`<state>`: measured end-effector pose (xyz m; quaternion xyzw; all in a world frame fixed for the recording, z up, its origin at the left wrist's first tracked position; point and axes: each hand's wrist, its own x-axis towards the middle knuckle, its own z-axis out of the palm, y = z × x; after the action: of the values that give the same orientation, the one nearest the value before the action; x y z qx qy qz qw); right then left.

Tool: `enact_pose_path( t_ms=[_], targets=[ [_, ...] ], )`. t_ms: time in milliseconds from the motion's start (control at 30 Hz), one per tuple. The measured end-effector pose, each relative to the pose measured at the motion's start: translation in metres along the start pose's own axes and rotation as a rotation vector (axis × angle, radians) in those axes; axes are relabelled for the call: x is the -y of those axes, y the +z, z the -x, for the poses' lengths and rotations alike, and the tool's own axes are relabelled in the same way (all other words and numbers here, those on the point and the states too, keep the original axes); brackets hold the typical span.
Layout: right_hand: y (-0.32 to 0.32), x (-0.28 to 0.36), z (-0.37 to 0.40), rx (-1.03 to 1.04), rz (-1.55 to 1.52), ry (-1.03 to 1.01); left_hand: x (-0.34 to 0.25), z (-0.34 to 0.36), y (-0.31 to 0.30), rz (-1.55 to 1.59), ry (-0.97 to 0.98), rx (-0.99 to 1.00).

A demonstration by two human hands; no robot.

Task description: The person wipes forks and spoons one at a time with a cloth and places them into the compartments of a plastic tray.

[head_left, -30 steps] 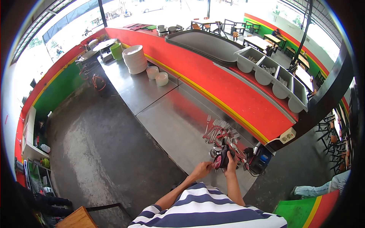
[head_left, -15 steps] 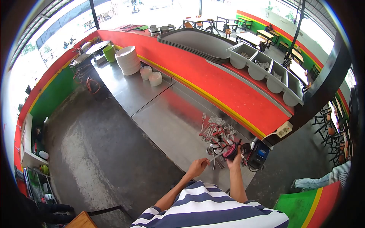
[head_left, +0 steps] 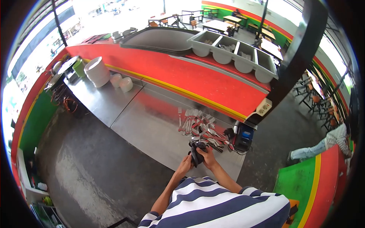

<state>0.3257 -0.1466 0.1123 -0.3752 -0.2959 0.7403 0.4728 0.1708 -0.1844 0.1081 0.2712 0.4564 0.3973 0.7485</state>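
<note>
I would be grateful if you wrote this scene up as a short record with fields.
left hand: holds dark cloth
right hand: holds the same cloth
inside cloth: cannot tell
worktop: shiny metal
loose cutlery: forks and spoons, heaped beyond the hands
crockery: stacked white plates, two stacks of small bowls
red ledge: stacked grey trays, four-section cutlery holder
wall socket: near the ledge's end

Left hand (head_left: 184, 165) and right hand (head_left: 208, 157) close together, curled

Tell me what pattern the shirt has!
The shirt has dark blue and white stripes, in the head view.
</note>
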Motion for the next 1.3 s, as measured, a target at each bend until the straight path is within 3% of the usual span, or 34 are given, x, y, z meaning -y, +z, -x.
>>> enact_pose_path(
  t_ms=[100,200,267,300,400,567,833,967,1133,1233,1300],
  targets=[
    [-0.001,0.001,-0.003,-0.162,0.089,-0.055,0.023,-0.017,0.001,-0.558,0.481,-0.123],
    [-0.005,0.001,-0.009,-0.266,0.090,-0.084,0.009,-0.006,0.006,-0.868,0.530,-0.177],
    [-0.004,0.013,-0.008,-0.251,0.009,-0.063,-0.003,0.003,0.014,-0.880,0.493,-0.133],
    [-0.007,0.008,-0.015,-0.374,0.033,-0.110,-0.005,0.005,0.017,-0.887,0.476,-0.110],
    [-0.017,0.014,-0.024,-0.434,-0.001,-0.095,-0.003,0.007,0.020,-0.861,0.510,-0.074],
    [-0.024,0.020,-0.034,-0.487,0.103,-0.235,-0.014,0.019,0.028,-0.751,0.404,-0.022],
    [-0.043,0.045,-0.042,-0.733,0.003,-0.432,0.001,0.015,0.007,-0.563,0.301,-0.096],
    [-0.067,0.026,-0.038,-0.635,0.161,-0.403,0.002,0.007,0.002,-0.392,0.281,-0.157],
    [-0.056,-0.017,-0.009,-0.269,0.381,-0.072,-0.002,-0.004,0.010,-0.299,0.331,-0.130],
    [-0.042,-0.038,-0.003,-0.361,0.723,-0.121,0.000,-0.011,0.016,-0.279,0.332,-0.120],
    [-0.035,-0.034,-0.005,-0.283,0.598,-0.171,0.001,-0.015,0.021,-0.273,0.323,-0.103]
  ],
)
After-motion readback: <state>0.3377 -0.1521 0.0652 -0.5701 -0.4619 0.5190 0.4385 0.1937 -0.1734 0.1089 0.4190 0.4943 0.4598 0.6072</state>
